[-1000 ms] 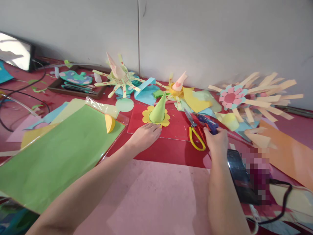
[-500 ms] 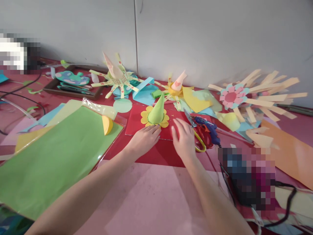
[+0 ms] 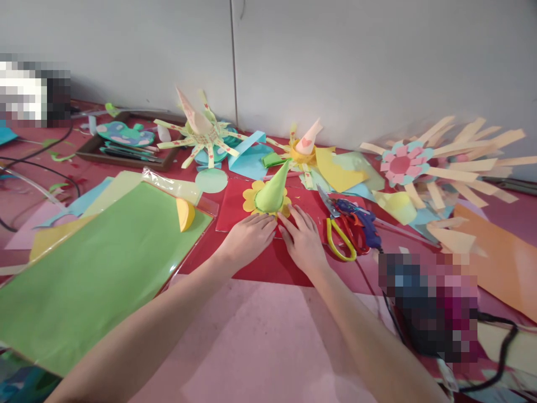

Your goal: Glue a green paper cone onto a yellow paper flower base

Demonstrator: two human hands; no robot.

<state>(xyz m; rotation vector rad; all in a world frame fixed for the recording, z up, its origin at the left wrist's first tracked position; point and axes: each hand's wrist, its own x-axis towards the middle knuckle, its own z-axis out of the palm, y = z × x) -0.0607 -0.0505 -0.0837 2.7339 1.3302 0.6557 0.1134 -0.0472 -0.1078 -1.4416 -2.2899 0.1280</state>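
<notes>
A light green paper cone [image 3: 272, 191] stands upright, its tip leaning right, on a yellow paper flower [image 3: 249, 199] over a red sheet [image 3: 230, 202]. My left hand [image 3: 247, 239] lies palm down, its stretched fingers at the flower's front petals. From the right, my right hand [image 3: 305, 239] reaches to the flower's right petals, with fingers extended and slightly apart. Both hands look open and partly hide the flower's front edge. Just right of my right hand are yellow-handled scissors [image 3: 342, 240] and a blue glue gun [image 3: 361, 223].
On the left lies a green paper pack [image 3: 104, 257] with a folded yellow piece [image 3: 184, 215] on it. Behind are a brown tray [image 3: 126, 159], a strip-legged paper cone figure [image 3: 200, 126] and a smaller one [image 3: 305, 146]. A pink paper flower [image 3: 399, 163] sits right, above orange paper [image 3: 499, 252].
My right hand has moved left, away from the scissors, to the flower's right petals. My left hand stays at the flower's front. The view has shifted slightly.
</notes>
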